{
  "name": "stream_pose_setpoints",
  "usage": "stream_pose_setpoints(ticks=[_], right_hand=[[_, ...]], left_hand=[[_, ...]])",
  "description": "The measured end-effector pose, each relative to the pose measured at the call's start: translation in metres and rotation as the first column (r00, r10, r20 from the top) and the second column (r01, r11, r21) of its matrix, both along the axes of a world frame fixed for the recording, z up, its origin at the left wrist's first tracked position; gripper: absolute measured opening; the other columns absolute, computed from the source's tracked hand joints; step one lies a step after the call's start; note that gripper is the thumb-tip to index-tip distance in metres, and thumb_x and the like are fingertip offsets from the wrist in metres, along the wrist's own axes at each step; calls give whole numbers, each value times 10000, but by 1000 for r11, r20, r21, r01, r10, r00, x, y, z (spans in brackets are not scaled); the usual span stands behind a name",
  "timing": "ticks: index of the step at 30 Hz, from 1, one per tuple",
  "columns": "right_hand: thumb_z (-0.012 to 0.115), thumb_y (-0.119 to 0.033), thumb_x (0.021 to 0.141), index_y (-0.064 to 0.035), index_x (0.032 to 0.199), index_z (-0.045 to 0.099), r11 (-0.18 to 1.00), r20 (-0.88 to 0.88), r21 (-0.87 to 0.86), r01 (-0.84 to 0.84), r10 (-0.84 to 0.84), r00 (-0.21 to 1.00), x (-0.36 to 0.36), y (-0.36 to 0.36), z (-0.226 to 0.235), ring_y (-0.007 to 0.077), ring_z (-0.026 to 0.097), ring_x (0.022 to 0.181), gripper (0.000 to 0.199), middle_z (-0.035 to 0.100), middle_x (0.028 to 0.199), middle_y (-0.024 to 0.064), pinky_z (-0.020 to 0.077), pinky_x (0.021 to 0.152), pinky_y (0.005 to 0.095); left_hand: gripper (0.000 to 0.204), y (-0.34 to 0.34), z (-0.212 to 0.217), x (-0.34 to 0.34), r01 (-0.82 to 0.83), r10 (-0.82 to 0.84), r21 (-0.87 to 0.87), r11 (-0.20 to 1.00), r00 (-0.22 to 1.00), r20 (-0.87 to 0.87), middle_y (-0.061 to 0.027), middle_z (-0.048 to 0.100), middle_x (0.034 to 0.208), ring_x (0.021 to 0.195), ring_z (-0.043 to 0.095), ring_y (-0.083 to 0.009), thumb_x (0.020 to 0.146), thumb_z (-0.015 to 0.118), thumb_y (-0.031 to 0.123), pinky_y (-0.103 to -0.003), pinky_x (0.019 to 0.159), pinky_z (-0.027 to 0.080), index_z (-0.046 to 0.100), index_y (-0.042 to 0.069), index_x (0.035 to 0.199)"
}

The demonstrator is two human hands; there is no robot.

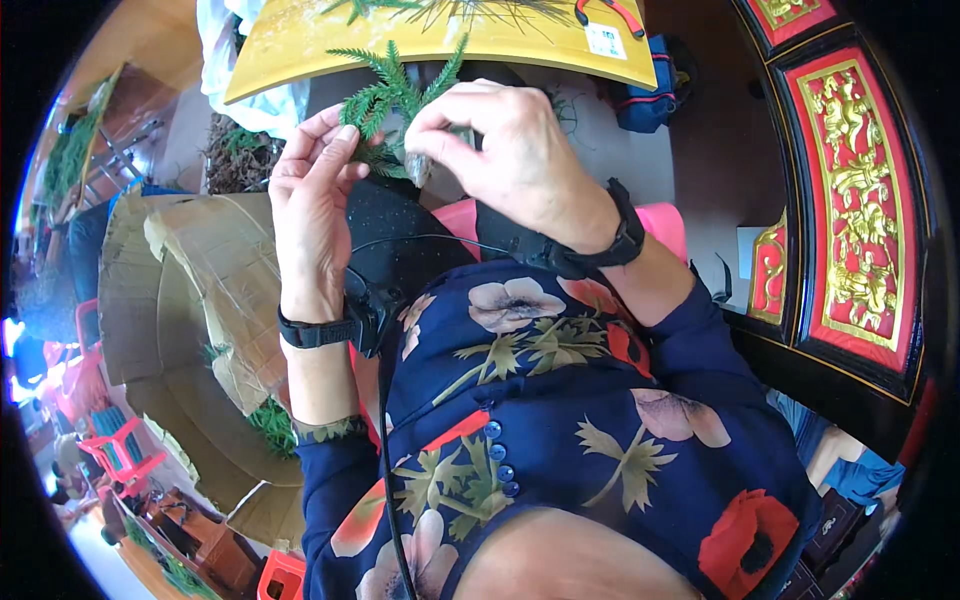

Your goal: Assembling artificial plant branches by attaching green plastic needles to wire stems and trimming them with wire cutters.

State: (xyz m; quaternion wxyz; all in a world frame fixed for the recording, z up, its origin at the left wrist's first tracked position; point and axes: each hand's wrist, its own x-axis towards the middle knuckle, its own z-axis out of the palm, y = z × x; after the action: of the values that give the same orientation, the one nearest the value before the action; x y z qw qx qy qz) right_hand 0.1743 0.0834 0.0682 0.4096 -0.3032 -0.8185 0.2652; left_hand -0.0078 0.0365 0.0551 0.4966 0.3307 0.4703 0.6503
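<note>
My dark blue floral top fills the lower middle of the frame, a row of round blue buttons running down it. Above it, in the upper middle, is the green sprig — several needled branches fanning upward, the tallest tips overlapping the edge of the yellow table. My left hand has it pinched between thumb and fingers at its left side. My right hand is bent over its base, fingers bunched near a pale, pointed stem end; whether they are clamped on it I cannot tell. On the table, a red-handled tool lies at the top right. A white plastic bag hangs at the upper left — below it, left of centre, is a torn cardboard box with greenery inside.
</note>
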Motion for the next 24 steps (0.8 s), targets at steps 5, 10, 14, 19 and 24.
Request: stream_pose_setpoints(ticks=[5, 10, 14, 19, 24], right_hand=[[666, -119, 798, -20, 876, 687, 994, -58, -104, 35, -42, 997, 5, 9, -2, 121, 586, 595, 127, 654, 718, 72, 459, 558, 247], [667, -131, 822, -10, 896, 689, 981, -117, -191, 10, -33, 993, 8, 14, -3, 53, 547, 611, 143, 654, 718, 25, 435, 559, 201], [659, -125, 841, 3, 905, 686, 971, -189, -237, -22, -24, 982, 10, 17, -5, 37, 531, 620, 146, 649, 734, 5, 420, 558, 172], [654, -121, 850, 9, 931, 682, 968, -199, -244, -56, 7, 980, 16, 16, 4, 43, 557, 654, 156, 655, 765, 15, 436, 584, 161], [659, -129, 847, 8, 944, 682, 966, -216, -247, -73, 18, 976, 14, 15, 2, 64, 603, 702, 169, 668, 788, 35, 467, 624, 168]], left_hand=[[227, -1, 0, 3, 7, -6, -18, 1000, 999, 51, -63, 648, 948, 778, 618, -112, 859, 607, 48, -191, 651, 493, 584, -15, 1075], [192, -1, -1, 2, 38, -36, -25, 999, 995, 92, -55, 650, 914, 761, 613, -109, 856, 606, 43, -186, 643, 481, 603, -3, 1042], [156, -1, -4, -1, 50, -47, -38, 998, 995, 94, -37, 646, 877, 698, 577, -79, 846, 615, 34, -165, 602, 442, 614, 17, 1001], [117, -1, -2, 3, -45, 48, -67, 997, 998, 50, -16, 637, 863, 633, 519, -40, 831, 629, 22, -139, 547, 374, 617, 45, 946], [102, -1, -6, -4, 6, -3, -30, 1000, 996, 92, -18, 636, 881, 655, 537, -42, 830, 627, 19, -141, 575, 412, 613, 45, 927]])
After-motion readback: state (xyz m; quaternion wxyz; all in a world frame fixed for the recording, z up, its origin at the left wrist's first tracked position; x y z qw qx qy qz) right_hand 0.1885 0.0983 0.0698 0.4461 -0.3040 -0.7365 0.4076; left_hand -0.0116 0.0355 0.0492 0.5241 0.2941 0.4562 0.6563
